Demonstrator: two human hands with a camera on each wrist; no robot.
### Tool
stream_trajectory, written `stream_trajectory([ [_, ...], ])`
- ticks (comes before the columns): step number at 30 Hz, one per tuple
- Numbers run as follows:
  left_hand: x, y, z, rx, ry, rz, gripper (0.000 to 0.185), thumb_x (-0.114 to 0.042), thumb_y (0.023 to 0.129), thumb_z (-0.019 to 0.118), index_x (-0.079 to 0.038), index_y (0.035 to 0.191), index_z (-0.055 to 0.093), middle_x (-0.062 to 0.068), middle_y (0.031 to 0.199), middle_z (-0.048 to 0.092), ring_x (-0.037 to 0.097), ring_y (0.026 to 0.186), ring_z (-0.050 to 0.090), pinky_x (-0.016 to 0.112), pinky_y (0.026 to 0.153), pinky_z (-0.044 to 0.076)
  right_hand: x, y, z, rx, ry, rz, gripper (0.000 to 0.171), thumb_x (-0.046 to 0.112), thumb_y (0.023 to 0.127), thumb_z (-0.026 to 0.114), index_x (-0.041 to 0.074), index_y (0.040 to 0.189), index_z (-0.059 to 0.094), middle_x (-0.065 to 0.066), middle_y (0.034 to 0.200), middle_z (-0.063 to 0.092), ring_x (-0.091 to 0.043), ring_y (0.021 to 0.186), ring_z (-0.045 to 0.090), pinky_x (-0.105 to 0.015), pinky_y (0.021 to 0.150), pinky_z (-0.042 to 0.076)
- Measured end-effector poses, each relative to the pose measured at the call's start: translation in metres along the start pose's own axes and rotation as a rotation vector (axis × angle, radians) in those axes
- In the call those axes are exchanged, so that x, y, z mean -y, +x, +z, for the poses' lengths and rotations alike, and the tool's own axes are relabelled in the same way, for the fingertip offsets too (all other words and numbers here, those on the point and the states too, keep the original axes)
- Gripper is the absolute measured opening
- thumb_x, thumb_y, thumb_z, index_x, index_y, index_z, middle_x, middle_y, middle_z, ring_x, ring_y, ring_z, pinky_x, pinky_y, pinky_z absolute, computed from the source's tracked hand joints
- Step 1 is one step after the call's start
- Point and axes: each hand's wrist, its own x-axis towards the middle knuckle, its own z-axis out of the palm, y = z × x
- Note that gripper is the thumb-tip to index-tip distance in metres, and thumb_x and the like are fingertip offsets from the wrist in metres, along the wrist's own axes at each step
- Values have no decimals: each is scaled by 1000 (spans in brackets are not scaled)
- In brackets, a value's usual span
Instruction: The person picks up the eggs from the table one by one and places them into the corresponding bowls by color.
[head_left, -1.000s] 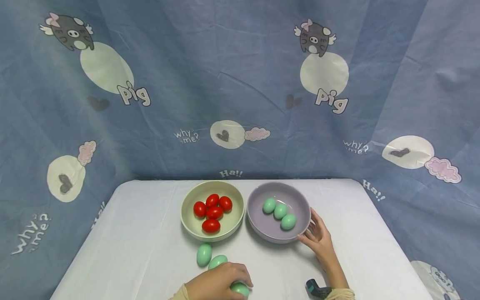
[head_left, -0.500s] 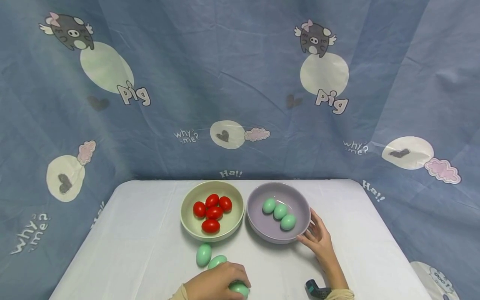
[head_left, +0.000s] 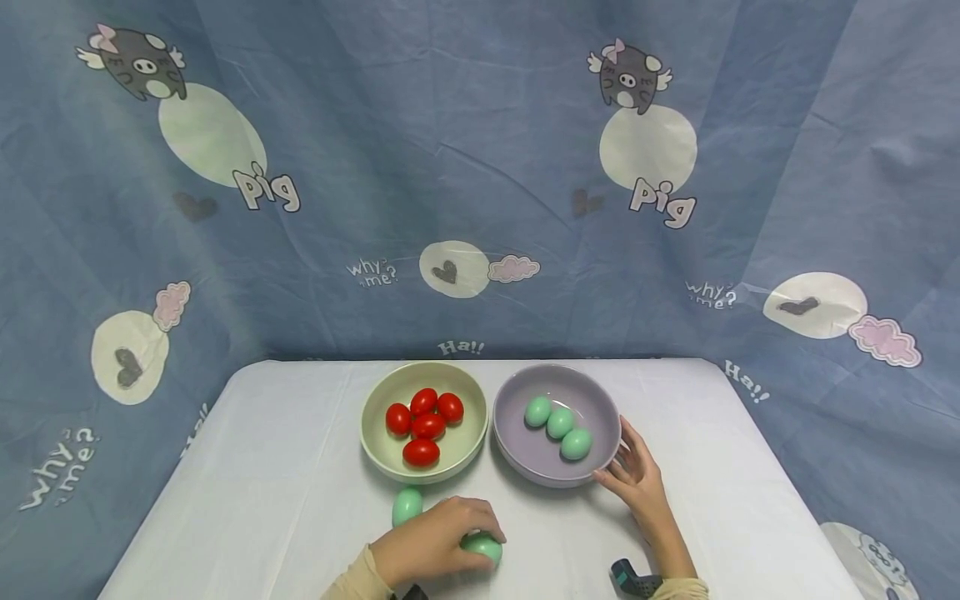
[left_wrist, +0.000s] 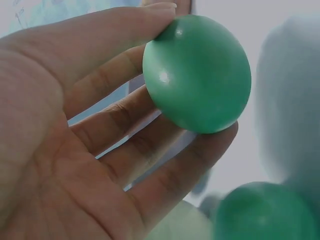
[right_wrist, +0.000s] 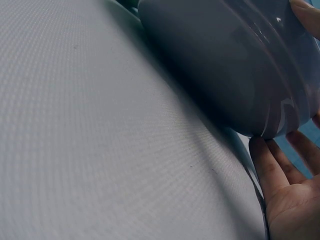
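Note:
My left hand [head_left: 435,537] pinches a green egg [head_left: 482,547] between thumb and fingertips; in the left wrist view this egg [left_wrist: 197,75] shows large and smooth. Another green egg [head_left: 407,506] lies beyond the hand, partly covered by it. At the right, my right hand [head_left: 641,479] holds the outside of a purple bowl [head_left: 517,461], its thumb and fingers spread along the wall. Inside that bowl are 3 green eggs [head_left: 560,423]. The right wrist view shows fingertips [right_wrist: 260,145] against the bowl's outer side.
Left of the purple bowl stands a pale green bowl [head_left: 371,437] with several red eggs [head_left: 422,452]. Both are on a white table [head_left: 285,500], with a blue printed curtain [head_left: 480,167] behind. A black device [head_left: 634,578] is at the right wrist.
My left hand has moved slightly up and away from me with the egg, now covering the second loose egg seen before. The right hand and both bowls have stayed put.

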Motion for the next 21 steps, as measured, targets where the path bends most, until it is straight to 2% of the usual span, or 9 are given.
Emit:
stream_trajectory([
  [9,-8,22,-26,-61,19,3,23,-20,89,80,-17,112,78,-11,107,74,-5,95,62,15,85,55,-1,1,0,-12,-14,6,99,0,84,81,20,164,27,-13,169,31,10,130,51,-13,106,48],
  [14,-10,39,-40,-76,17,-2,22,-23,91,80,-21,113,77,-11,110,73,-3,99,63,16,89,55,0,1,0,-14,-17,2,98,0,84,81,20,164,28,-13,168,32,10,130,51,-13,106,48],
  [21,-11,64,-56,-104,24,25,24,-22,92,80,-16,114,77,-6,111,74,2,101,65,20,92,57,0,1,0,-11,-7,-2,99,-1,83,80,19,164,27,-13,168,32,10,130,51,-13,107,48],
])
